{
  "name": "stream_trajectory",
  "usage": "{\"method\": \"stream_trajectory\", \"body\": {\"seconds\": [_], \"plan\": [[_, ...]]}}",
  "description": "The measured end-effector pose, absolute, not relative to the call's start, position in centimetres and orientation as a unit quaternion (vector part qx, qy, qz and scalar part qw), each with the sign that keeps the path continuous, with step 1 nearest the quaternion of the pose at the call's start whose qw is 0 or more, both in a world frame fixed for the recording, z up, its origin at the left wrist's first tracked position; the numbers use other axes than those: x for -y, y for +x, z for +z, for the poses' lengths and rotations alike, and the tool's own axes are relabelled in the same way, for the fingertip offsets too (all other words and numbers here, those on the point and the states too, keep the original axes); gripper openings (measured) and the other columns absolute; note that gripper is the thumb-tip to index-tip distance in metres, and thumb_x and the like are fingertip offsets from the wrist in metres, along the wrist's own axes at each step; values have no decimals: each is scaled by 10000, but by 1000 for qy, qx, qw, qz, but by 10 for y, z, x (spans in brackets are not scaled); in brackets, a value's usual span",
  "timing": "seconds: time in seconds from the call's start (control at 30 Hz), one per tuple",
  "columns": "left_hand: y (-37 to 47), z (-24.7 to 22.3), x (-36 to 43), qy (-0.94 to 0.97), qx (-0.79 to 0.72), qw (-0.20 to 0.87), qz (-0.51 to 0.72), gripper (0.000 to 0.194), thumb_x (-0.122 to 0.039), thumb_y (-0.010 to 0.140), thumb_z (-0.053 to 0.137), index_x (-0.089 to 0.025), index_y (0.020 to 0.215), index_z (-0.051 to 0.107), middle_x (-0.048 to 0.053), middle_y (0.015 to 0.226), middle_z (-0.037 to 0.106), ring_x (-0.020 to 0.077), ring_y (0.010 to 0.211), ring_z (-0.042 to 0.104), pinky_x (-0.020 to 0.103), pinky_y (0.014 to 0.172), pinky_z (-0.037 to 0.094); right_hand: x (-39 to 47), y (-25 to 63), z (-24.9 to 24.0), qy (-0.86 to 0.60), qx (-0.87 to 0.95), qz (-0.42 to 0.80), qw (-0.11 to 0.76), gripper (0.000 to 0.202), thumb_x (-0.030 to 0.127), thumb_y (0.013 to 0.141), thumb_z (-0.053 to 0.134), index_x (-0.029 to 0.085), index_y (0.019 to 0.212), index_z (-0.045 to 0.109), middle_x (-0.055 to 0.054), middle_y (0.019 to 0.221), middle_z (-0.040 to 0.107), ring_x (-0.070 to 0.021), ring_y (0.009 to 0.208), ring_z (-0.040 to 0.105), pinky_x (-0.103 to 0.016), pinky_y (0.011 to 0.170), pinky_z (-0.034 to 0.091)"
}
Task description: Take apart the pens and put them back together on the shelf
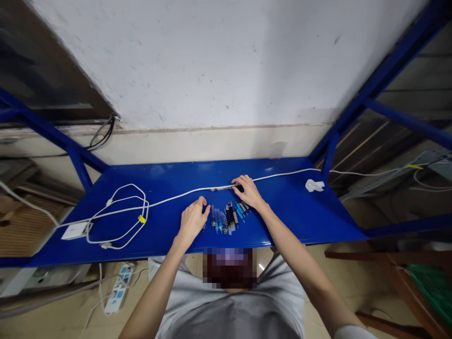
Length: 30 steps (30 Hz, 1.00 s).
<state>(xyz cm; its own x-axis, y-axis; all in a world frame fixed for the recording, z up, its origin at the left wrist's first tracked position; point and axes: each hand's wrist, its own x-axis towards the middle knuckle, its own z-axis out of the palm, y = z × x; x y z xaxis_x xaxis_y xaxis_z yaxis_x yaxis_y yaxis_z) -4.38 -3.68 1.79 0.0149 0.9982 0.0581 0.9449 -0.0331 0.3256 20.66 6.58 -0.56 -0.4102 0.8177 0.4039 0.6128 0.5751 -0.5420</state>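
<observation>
My left hand (193, 219) rests at the left side of a loose group of pens, its fingers loosely curled and the thumb a little apart. Nothing shows between them. The group holds several clear pens with blue parts (219, 220), black pens (231, 216) and blue pens (240, 212), lying side by side on the blue table (169, 183). Behind them, my right hand (248, 192) has its fingertips closed on the right end of a slim pen (222, 188), which lies along a white cable (190, 192). Its far end is hidden by the fingers.
The cable runs across the whole tabletop. At the left are a looped white cable (136, 230) with a yellow tag (141, 219) and a white adapter box (76, 230). Crumpled white tissue (314, 185) lies at the right. A power strip (120, 288) is on the floor.
</observation>
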Motion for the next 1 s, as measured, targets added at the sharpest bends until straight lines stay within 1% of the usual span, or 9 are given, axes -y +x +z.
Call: {"method": "stream_trajectory", "body": {"seconds": [0.07, 0.23, 0.43, 0.53, 0.63, 0.77, 0.83, 0.9, 1.0], "plan": [[-44, 14, 36, 713, -682, 82, 138, 75, -286, 979, 535, -255, 1044, 554, 26, 841, 677, 227, 784, 674, 284, 614, 368, -64, 208, -6, -441, 813, 156, 347, 162, 260, 973, 566, 232, 1101, 660, -54, 945, 637, -254, 964, 546, -400, 916, 416], [-51, 12, 28, 742, -643, 54, 183, 173, -173, 984, 481, -235, 1114, 577, 75, 1055, 707, 237, 924, 686, 295, 691, 439, -60, 211, -4, -459, 758, 174, 429, 179, 245, 962, 529, 226, 1089, 653, -50, 922, 645, -244, 908, 569, -411, 926, 443], [-51, 25, -1, 720, -617, 47, 314, 283, -281, 1063, 386, -208, 1117, 654, 81, 1074, 665, 167, 753, 660, 275, 669, 451, -59, 210, -2, -470, 733, 161, 465, 198, 231, 952, 500, 219, 1068, 659, -60, 901, 647, -245, 882, 572, -411, 887, 463], [-40, 31, -33, 715, -553, 51, 425, 317, -342, 1070, 396, -208, 1103, 681, 72, 1049, 653, 165, 866, 664, 266, 778, 490, -54, 209, 0, -482, 718, 160, 476, 203, 239, 958, 483, 221, 1051, 662, -61, 891, 647, -245, 880, 573, -411, 879, 471], [-24, 27, -62, 714, -510, 57, 476, 317, -350, 1066, 413, -201, 1093, 691, 69, 1029, 632, 169, 925, 647, 277, 862, 503, -39, 211, 2, -484, 709, 174, 483, 195, 245, 953, 495, 222, 1041, 668, -55, 890, 655, -237, 857, 583, -416, 888, 481], [-11, 8, -75, 707, -498, 64, 498, 319, -353, 1061, 430, -200, 1096, 708, 74, 1045, 565, 144, 855, 611, 269, 810, 506, -4, 219, 6, -468, 738, 211, 439, 217, 286, 972, 536, 252, 1144, 663, -66, 965, 676, -262, 959, 609, -460, 940, 491], [-10, -2, -75, 709, -494, 65, 499, 316, -346, 1058, 440, -202, 1095, 718, 69, 1021, 542, 138, 829, 591, 270, 794, 502, 17, 222, 11, -454, 765, 234, 392, 269, 340, 973, 595, 284, 1232, 645, -80, 1103, 685, -283, 1070, 608, -501, 1009, 470], [-10, -8, -73, 711, -490, 65, 500, 305, -342, 1050, 460, -204, 1096, 728, 63, 1003, 526, 131, 801, 573, 267, 775, 500, 34, 224, 16, -440, 789, 251, 348, 421, 409, 952, 658, 312, 1356, 592, -99, 1277, 645, -308, 1221, 557, -524, 1079, 441], [-11, -11, -73, 724, -466, 74, 503, 293, -314, 1039, 473, -208, 1145, 725, 62, 1016, 514, 120, 798, 571, 257, 772, 509, 50, 221, 26, -410, 828, 271, 269, 714, 515, 877, 743, 349, 1511, 460, -106, 1481, 534, -341, 1413, 418, -549, 1184, 357]]}}
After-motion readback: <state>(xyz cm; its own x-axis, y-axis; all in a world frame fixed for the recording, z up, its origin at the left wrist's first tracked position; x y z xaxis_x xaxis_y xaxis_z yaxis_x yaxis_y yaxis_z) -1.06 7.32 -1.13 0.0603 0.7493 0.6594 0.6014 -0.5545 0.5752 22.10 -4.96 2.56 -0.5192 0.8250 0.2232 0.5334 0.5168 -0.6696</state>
